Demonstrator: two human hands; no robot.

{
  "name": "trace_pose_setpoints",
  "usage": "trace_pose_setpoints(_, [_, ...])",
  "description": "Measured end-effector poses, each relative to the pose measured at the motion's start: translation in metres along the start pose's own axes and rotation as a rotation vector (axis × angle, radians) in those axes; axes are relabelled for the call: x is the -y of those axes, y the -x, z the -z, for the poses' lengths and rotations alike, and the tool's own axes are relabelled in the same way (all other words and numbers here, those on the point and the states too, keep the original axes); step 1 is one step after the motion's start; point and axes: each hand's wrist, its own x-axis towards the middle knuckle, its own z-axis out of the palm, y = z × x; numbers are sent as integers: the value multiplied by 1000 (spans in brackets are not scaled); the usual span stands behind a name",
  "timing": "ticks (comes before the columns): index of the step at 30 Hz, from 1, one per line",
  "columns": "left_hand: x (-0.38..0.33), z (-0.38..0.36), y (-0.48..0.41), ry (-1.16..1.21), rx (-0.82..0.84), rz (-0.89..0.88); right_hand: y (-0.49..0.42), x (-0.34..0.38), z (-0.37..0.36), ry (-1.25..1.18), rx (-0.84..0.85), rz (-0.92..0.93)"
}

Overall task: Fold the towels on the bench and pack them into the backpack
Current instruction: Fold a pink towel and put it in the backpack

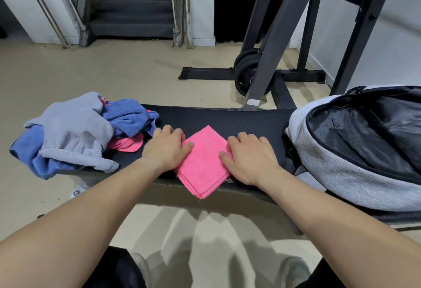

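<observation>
A pink towel (203, 162), folded into a small square, lies on the black bench (239, 121) with one corner over the near edge. My left hand (167, 148) rests flat on its left side and my right hand (249, 157) lies flat on its right side, fingers spread. At the bench's left end sits a heap of unfolded towels: a grey one (75, 132) on top, blue ones (129, 116) and another pink one (125, 145) under it. A grey backpack (337, 162) lies on the right end with its black inside unzipped wide.
A black weight rack (284, 37) with weight plates (246, 71) stands behind the bench. Beige floor lies all round. A staircase (132, 2) with metal rails is at the back. My legs and shoes are below the bench's near edge.
</observation>
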Motion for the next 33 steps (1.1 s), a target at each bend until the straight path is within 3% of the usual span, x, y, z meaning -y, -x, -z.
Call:
trace_pose_setpoints(4, [-4, 4, -6, 243, 49, -117, -19, -9, 0, -298, 4, -78])
trace_pose_setpoints(9, [-12, 13, -12, 265, 63, -312, -54, -16, 8, -830, 176, -135])
trace_pose_setpoints(13, [-12, 12, -21, 264, 65, -405, -66, -22, 5, -695, 308, -9])
trace_pose_setpoints(17, [-5, 12, -33, 358, 153, -277, -71, -30, 1, -567, 257, -2])
trace_pose_setpoints(21, [-1, 21, -34, 247, 302, -183, -72, -34, -2, -459, 210, -37])
trace_pose_setpoints(26, [-10, 23, -27, 143, 63, -71, -70, -32, 1, -565, 153, -63])
trace_pose_setpoints(29, [-17, 20, -19, 295, 11, -10, -67, -33, 3, -720, 155, -114])
trace_pose_setpoints(33, [-17, 20, -12, 750, 58, 118, -57, -31, 8, -1031, 232, -207])
